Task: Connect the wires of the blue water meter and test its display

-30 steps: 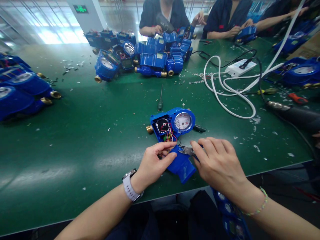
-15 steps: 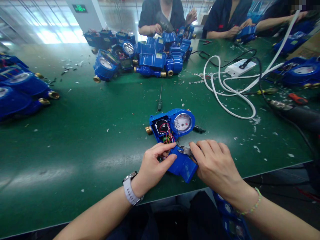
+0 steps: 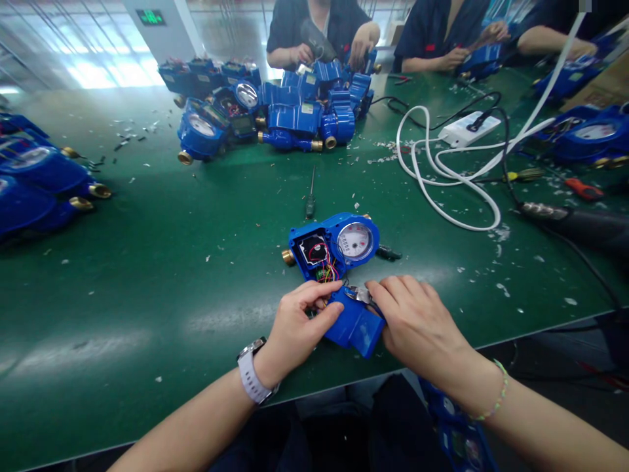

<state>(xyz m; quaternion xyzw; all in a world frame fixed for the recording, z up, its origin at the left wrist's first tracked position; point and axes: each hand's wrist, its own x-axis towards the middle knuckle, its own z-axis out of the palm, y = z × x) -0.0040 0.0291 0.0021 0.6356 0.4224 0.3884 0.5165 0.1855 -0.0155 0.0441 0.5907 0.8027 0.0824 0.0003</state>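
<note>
An opened blue water meter (image 3: 334, 246) lies on the green table (image 3: 162, 262) in front of me, its dial facing up and coloured wires showing in the open compartment. Below it sits its detached blue cover (image 3: 354, 326). My left hand (image 3: 297, 328) is closed, thumb pressed on the cover and fingers pinching at the wires. My right hand (image 3: 415, 324) is closed round small metal cutters (image 3: 358, 295), whose jaws sit at the wires just above the cover.
A screwdriver (image 3: 310, 196) lies beyond the meter. Several blue meters (image 3: 275, 111) are heaped at the far side, more at the left edge (image 3: 34, 180). A white cable (image 3: 442, 177), a power strip (image 3: 464, 130) and tools lie right. Other people work across the table.
Both hands and the cover have shifted slightly left and nearer the meter; the hold on the cutters and wires is unchanged.
</note>
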